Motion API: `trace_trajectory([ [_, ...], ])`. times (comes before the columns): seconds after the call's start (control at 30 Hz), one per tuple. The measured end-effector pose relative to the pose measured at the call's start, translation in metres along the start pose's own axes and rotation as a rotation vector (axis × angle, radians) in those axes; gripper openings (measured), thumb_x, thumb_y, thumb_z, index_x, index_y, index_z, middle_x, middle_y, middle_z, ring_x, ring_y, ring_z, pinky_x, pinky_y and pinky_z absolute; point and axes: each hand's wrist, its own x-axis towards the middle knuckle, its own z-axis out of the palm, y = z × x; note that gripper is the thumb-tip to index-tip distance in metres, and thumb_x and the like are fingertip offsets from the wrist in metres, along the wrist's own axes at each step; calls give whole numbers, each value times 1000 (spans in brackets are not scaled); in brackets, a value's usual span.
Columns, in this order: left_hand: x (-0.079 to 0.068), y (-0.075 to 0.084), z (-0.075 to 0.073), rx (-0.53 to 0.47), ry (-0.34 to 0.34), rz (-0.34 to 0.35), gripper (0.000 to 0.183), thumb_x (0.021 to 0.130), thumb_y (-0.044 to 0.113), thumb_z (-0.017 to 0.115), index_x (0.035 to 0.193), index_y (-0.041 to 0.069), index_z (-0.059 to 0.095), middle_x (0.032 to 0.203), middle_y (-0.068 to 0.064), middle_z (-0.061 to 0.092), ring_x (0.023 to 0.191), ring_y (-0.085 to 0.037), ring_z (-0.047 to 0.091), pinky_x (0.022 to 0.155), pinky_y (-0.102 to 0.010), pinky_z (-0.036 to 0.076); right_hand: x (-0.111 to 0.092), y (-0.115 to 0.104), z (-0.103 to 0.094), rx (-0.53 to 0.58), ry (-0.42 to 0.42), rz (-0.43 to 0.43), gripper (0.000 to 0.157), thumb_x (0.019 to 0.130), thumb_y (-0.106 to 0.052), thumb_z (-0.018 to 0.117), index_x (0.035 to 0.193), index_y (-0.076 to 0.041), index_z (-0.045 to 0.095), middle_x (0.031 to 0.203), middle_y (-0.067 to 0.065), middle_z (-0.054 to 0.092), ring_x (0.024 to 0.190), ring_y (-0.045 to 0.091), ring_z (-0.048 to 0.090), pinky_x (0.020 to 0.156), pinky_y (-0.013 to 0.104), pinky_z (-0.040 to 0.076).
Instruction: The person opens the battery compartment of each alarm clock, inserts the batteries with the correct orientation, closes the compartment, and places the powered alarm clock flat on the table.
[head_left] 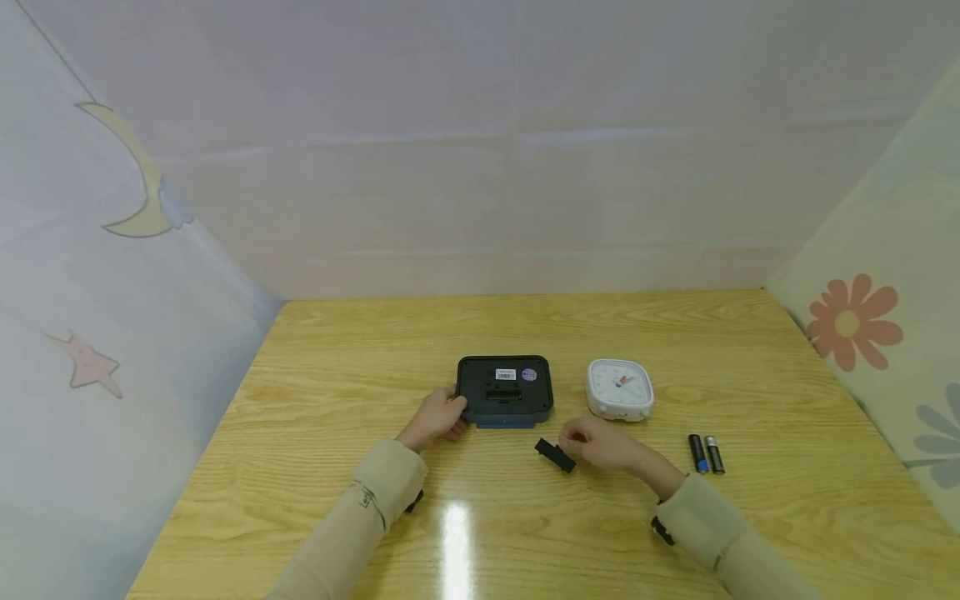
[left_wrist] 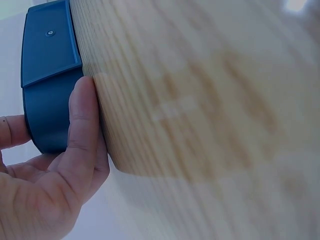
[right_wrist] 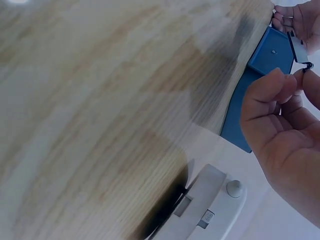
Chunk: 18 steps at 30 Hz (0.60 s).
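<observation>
A dark rectangular device (head_left: 504, 410) lies on the table with its back up, showing a white barcode label, a round purple sticker and an uncovered battery slot. My left hand (head_left: 437, 417) grips its left corner, and the left wrist view shows thumb and fingers (left_wrist: 82, 115) on opposite sides of the casing (left_wrist: 50, 110). Between thumb and fingertips my right hand (head_left: 603, 443) pinches a small black battery cover (head_left: 555, 455), held in the air in front of the device. The right wrist view shows this cover (right_wrist: 298, 48) edge-on near the left hand.
A white square alarm clock (head_left: 620, 389) sits face up to the right of the device. Two batteries (head_left: 706, 455) lie side by side farther right, beyond the right forearm. Printed cloth walls (head_left: 510, 167) stand along the back and sides of the wooden table (head_left: 360, 358).
</observation>
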Motion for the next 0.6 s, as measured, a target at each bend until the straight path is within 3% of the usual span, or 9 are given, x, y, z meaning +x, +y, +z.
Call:
trace_trajectory([
  [0.23,-5,6,0,-5,-4,9,39,93,12,36,127,-5,46,76,-22,57,62,-29,56,55,-38,51,-2,1,2,-46,-21,-17,16,90,-6,51,76,-4,59,64,-5,45,57,6,40,53,22,35],
  [0.33,0,0,0,-4,3,7,39,93,13,36,126,-3,47,74,-18,56,58,-23,54,52,-34,51,-2,3,4,-83,-34,-25,17,90,-7,52,75,-5,59,65,-6,46,58,6,41,54,22,35],
  [0.6,-2,1,0,-1,3,13,39,93,13,36,127,-4,45,74,-18,57,59,-23,55,53,-35,51,-3,1,8,-125,-24,-5,17,90,-4,51,75,-4,60,66,-5,48,57,7,41,52,22,36],
])
